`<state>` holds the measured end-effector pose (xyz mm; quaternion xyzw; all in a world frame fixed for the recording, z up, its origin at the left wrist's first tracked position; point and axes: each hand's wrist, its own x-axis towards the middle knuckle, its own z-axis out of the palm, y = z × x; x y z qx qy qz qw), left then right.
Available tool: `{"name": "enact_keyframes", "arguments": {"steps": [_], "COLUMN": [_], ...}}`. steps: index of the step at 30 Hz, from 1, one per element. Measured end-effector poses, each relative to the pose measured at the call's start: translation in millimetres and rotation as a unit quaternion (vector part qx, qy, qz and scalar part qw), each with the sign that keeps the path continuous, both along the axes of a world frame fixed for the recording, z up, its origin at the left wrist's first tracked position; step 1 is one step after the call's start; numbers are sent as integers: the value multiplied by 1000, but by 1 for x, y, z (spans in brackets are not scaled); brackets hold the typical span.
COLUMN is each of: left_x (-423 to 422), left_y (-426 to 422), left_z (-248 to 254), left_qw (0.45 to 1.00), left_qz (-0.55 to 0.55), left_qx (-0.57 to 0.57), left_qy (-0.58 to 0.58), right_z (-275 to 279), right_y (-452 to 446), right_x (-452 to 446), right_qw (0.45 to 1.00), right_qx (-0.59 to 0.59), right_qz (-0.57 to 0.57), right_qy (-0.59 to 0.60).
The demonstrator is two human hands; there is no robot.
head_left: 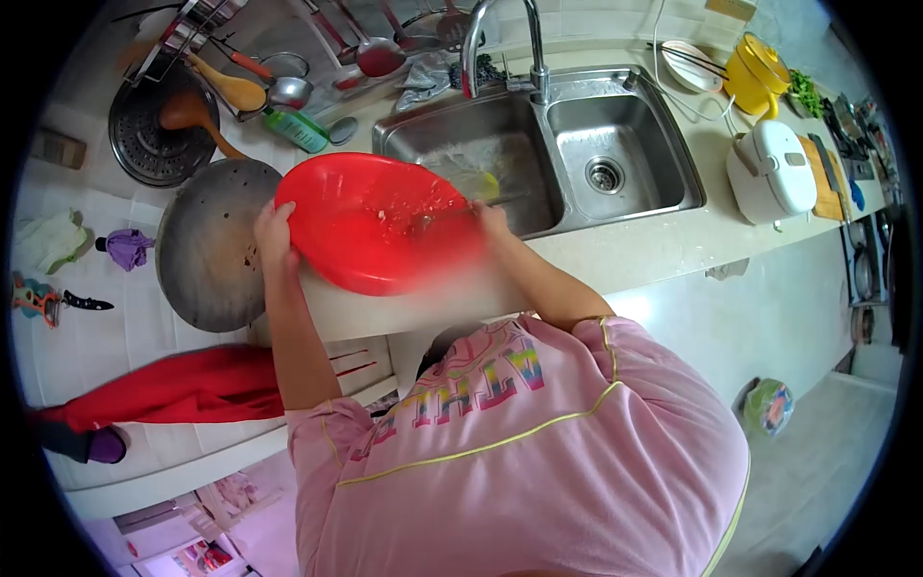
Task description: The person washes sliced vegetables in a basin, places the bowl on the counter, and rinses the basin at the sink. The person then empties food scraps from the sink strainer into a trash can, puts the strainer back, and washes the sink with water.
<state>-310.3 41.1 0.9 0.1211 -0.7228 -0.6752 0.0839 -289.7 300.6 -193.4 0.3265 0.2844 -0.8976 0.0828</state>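
Red basin (336, 226) is being clasped by my left grip (276, 231) and, at the opposite rim, my right grip (492, 220). From above, it is overlapping the worktop (625, 255) and sink (561, 159); supporting both sides evenly should be keeping the small bits (384, 214) inside.

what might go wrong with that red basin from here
The red basin, held at opposite sides by the left hand and right hand, might slip if either grip loosens. Small bits inside could spill onto the counter if it tips. The left hand appears close to the large pan and may bump it.
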Motion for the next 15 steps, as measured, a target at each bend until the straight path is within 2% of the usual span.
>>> {"name": "enact_keyframes", "arguments": {"steps": [2,3,5,8,9,11,12,13,15], "left_x": [-8,-12,-26,-27,-24,-27,-26,-20,-10], "left_y": [8,12,20,54,68,83,90,104,127], "left_z": [2,3,-2,13,19,18,18,24,22], "left_qw": [1000,1000,997,981,971,926,896,879,813], "left_qz": [-17,-25,-28,-28,-27,-34,-36,-31,-29], "left_qx": [3,5,-60,-186,-231,-351,-408,-454,-559], "left_qy": [0,0,30,51,53,133,172,143,160], "right_z": [-24,-19,2,-20,-28,-43,-40,-32,-23], "right_y": [-4,-1,10,16,19,26,27,27,31], "right_x": [-9,-7,-1,-10,-12,-17,-17,-17,-15], "right_qw": [999,999,991,989,994,997,998,998,995], "right_qx": [-6,33,109,125,78,-16,-11,-5,16], "right_qz": [-38,-7,55,74,69,60,29,-1,-39], "right_qy": [-3,-22,-60,-42,-13,47,51,56,89]}}
